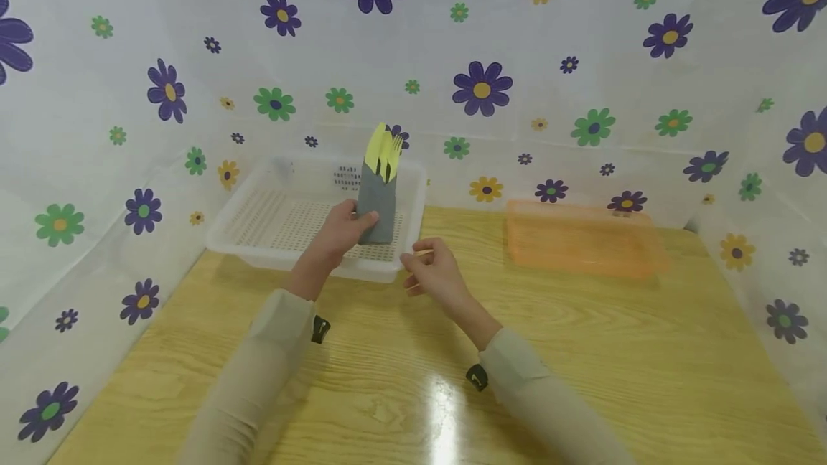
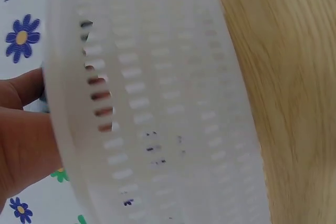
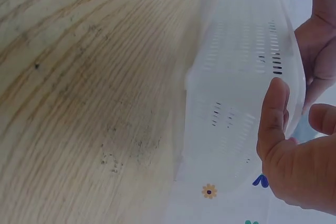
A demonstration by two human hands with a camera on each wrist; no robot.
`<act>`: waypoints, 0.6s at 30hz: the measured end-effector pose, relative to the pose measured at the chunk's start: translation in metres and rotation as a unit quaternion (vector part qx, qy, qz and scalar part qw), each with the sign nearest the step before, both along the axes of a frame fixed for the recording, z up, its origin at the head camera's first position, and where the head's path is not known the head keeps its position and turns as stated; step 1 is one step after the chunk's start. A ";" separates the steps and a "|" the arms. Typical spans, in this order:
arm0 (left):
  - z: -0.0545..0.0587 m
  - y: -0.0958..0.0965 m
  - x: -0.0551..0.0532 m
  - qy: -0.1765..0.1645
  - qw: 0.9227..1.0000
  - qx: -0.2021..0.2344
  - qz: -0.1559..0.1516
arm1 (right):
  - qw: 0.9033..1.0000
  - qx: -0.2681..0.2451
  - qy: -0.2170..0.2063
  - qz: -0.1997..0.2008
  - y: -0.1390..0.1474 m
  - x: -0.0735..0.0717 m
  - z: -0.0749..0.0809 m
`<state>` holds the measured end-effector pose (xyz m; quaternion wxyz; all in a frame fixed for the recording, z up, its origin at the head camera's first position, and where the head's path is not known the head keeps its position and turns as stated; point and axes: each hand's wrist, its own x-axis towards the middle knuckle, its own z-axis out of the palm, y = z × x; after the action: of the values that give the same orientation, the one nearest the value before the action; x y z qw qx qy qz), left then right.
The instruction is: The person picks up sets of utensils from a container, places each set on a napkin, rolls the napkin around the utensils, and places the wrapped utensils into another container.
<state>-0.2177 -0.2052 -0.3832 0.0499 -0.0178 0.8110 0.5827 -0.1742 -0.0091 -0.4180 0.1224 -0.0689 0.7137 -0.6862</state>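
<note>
My left hand grips the lower part of a grey cutlery pouch, thumb across its front. Out of the pouch's top stick yellow cutlery pieces, among them a fork and what looks like a knife. The pouch is held nearly upright over the right side of a white perforated plastic basket. Close to that basket's front right corner is my right hand, fingers loosely bent with nothing in them. In the left wrist view the basket wall hides most of the pouch.
An orange mesh-like plastic tray sits at the back right of the wooden table. White sheeting with printed flowers rises behind the table and at both sides.
</note>
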 end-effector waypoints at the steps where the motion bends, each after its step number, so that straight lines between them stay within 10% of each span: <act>1: 0.000 -0.002 -0.003 -0.008 1.000 -0.012 0.000 | 1.000 0.003 0.001 0.000 0.000 0.000 0.000; 18: -0.008 -0.003 -0.029 -0.120 0.985 -0.119 -0.022 | 0.999 0.032 0.015 0.005 0.002 -0.004 -0.002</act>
<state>-0.2467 -0.2081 -0.3911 0.1576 -0.0757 0.8627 0.4745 -0.1779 -0.0068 -0.4198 0.1169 -0.0787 0.7368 -0.6613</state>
